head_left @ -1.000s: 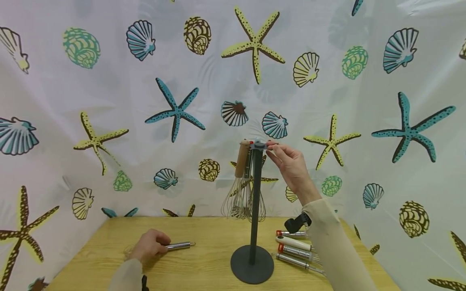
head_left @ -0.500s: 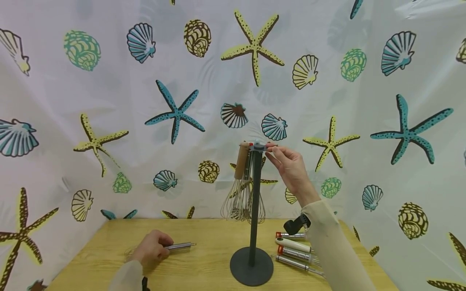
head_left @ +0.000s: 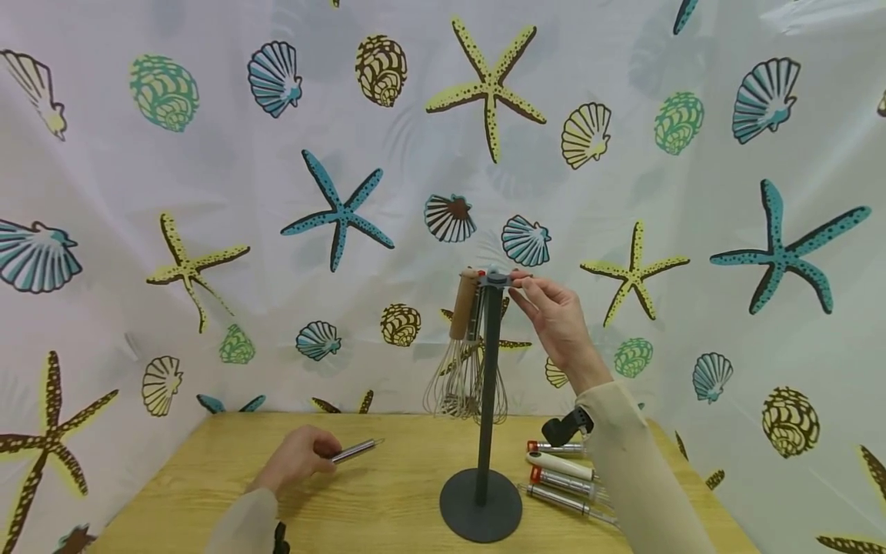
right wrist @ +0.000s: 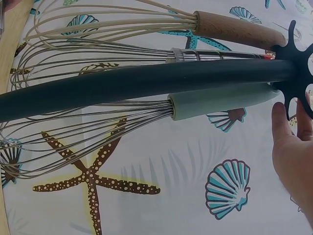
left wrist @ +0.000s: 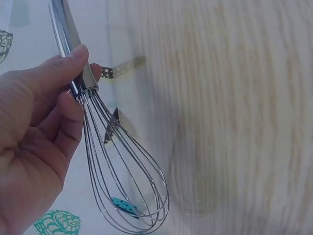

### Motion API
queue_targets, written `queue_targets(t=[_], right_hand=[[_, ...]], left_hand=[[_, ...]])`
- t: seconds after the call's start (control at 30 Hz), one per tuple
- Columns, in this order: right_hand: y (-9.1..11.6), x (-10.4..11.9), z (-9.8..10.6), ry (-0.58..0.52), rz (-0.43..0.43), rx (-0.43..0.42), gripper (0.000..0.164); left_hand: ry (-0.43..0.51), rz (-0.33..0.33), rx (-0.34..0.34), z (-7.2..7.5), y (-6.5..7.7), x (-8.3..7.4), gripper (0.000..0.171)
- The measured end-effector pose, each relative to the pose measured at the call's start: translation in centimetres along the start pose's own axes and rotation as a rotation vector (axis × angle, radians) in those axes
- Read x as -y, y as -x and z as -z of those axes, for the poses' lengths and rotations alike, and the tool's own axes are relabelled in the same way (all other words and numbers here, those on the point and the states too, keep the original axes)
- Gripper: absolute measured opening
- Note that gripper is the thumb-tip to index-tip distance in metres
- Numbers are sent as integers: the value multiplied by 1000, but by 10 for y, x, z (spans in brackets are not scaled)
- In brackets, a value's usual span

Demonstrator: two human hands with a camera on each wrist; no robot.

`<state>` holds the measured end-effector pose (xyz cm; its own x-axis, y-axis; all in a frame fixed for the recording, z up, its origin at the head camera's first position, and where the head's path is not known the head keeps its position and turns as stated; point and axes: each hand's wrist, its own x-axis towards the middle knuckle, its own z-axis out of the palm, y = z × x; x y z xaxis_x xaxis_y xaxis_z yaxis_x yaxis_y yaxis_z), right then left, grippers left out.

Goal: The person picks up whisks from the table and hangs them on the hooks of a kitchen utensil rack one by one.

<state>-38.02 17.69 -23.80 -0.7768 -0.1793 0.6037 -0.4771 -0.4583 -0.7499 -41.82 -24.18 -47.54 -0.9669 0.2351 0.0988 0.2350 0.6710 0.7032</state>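
My left hand [head_left: 298,458] pinches a steel whisk [left wrist: 66,24] low on its shiny handle, thumb against fingers. In the left wrist view the wire loops hang over the table, seemingly just off it. A dark utensil stand [head_left: 490,362] rises in the middle. My right hand [head_left: 557,319] pinches the hooked disc [right wrist: 293,68] at its top, on the right side. From the disc hang a wooden-handled whisk [right wrist: 239,32], a steel-handled whisk [right wrist: 217,55] with a red tip, and a pale green-handled whisk [right wrist: 220,100], the last partly behind the pole.
Right of the stand's round base [head_left: 460,515], several whisks lie on the wooden table [head_left: 388,508], one with a cream handle [head_left: 561,465]. My right forearm covers some of their wire ends. A curtain [head_left: 388,154] printed with shells and starfish encloses the back and sides.
My left hand has picked the whisk up a little, moving right and away from me, and its handle now tilts upward. My right hand stays at the disc.
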Motion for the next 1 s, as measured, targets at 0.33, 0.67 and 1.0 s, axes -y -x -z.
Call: queue_targets(t=[0.33,0.67,1.0], right_hand=[[0,-1,-2,-6,17,9,12],[2,0,-4,-6,21,3,14],[3,0,-5,4,17,-2,14]], left_hand=[[54,-61,-74,-8,5,-17,26],[109,-15,-150,-14,9,-25,29],[190,-1,-256,-16,12,-41,29]])
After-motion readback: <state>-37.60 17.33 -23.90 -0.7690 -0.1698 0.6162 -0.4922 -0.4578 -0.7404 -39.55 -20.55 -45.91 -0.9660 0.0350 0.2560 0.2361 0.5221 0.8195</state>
